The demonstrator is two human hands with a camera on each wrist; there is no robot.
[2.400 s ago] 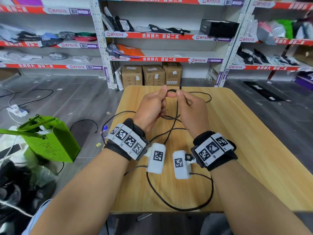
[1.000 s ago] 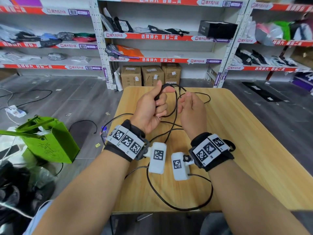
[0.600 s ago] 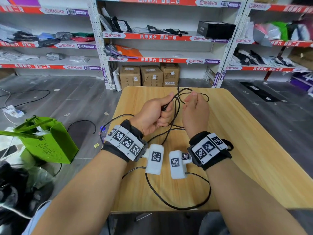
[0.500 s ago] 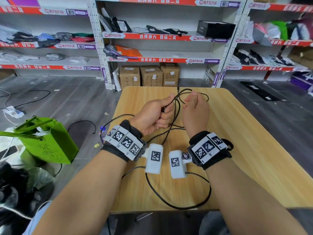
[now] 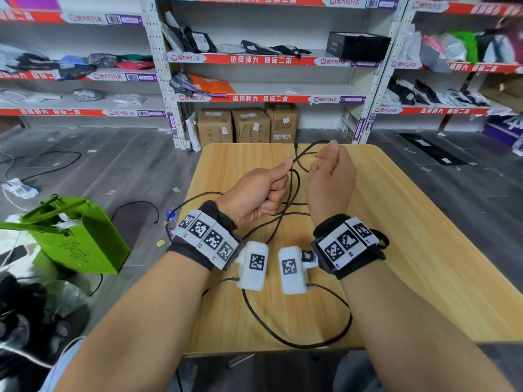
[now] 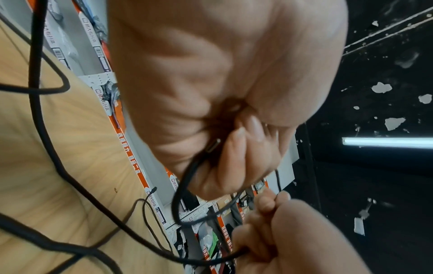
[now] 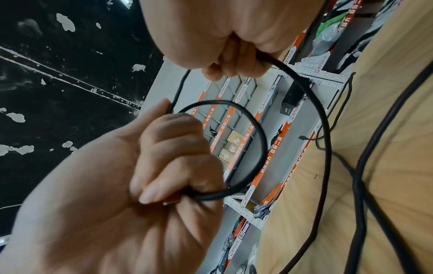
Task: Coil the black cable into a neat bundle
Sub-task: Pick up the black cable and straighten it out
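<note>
Left hand: the left hand (image 5: 254, 193) is a fist above the wooden table (image 5: 410, 250), fingers curled round the black cable (image 5: 293, 190), thumb laid along the top against the strand.
Plug end: in the left wrist view a metal-tipped connector (image 6: 213, 146) pokes out between the curled fingers and the palm, so this hand holds the cable at its end.
Right hand: the right hand (image 5: 331, 179), just beside the left and a little farther from the body, is also closed, its fingers wrapped round a strand of the cable.
Loop: between the two fists the cable makes one small loop in the air, seen whole in the right wrist view (image 7: 257, 144).
Slack: from the hands the cable drops to the table, crosses itself beneath the wrists and trails off the left edge; another bend lies on the far part of the tabletop.
Second end: a small plug (image 7: 301, 137) lies on the table beyond the hands, apart from both.
Nearby: a green paper bag (image 5: 76, 236) stands on the floor to the left; cardboard boxes (image 5: 249, 125) sit under the shelving (image 5: 271, 60) behind the table.
</note>
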